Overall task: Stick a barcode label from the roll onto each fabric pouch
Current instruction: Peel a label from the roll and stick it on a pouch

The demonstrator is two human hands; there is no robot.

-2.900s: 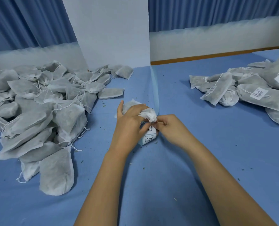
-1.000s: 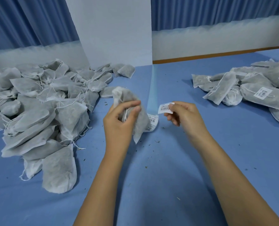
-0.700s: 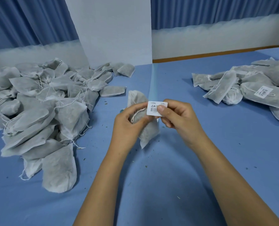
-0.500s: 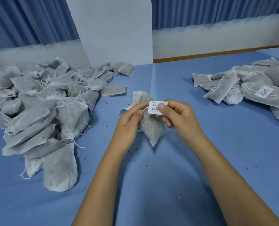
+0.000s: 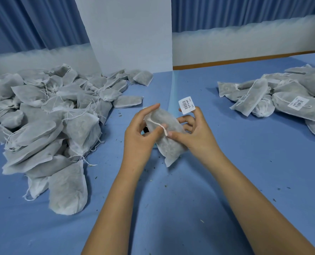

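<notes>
Grey fabric pouch (image 5: pixel 166 133): was held tilted just above the middle of the blue table (image 5: pixel 226 181), between both hands.
Left hand (image 5: pixel 140 138): curled round the pouch's upper end.
Right hand (image 5: pixel 199 137): gripped the pouch's right side, thumb pressing beside the white drawstring (image 5: pixel 160 126).
Barcode label (image 5: pixel 186 105): stuck to a raised right fingertip, clear of the pouch.
Unlabelled pouches (image 5: pixel 48 122): heaped along the table's left edge.
Labelled pouches (image 5: pixel 289 100): piled at the right edge.
</notes>
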